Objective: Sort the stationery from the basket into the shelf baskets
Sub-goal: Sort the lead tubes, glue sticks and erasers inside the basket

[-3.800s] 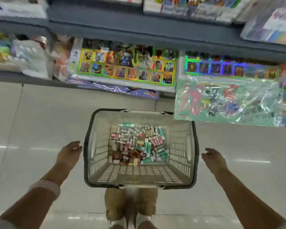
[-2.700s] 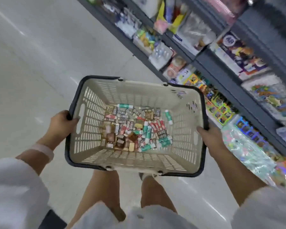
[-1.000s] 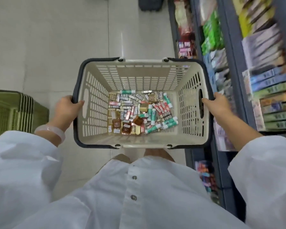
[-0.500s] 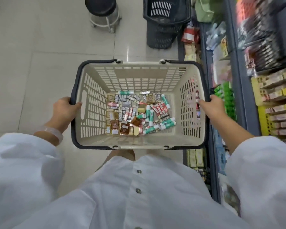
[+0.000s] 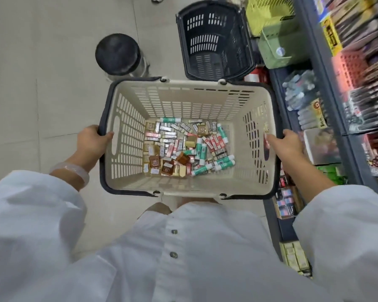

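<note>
Between the left hand (image 5: 92,142) and right hand (image 5: 287,143), both gripping its rim, the basket (image 5: 129,136) looks full of stationery (image 5: 186,149), nothing sorted yet.

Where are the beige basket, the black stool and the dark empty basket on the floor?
beige basket (image 5: 183,101): head view, on its far slotted wall.
black stool (image 5: 117,53): head view, on the middle of its round seat.
dark empty basket (image 5: 207,42): head view, on its slotted inner wall.
</note>
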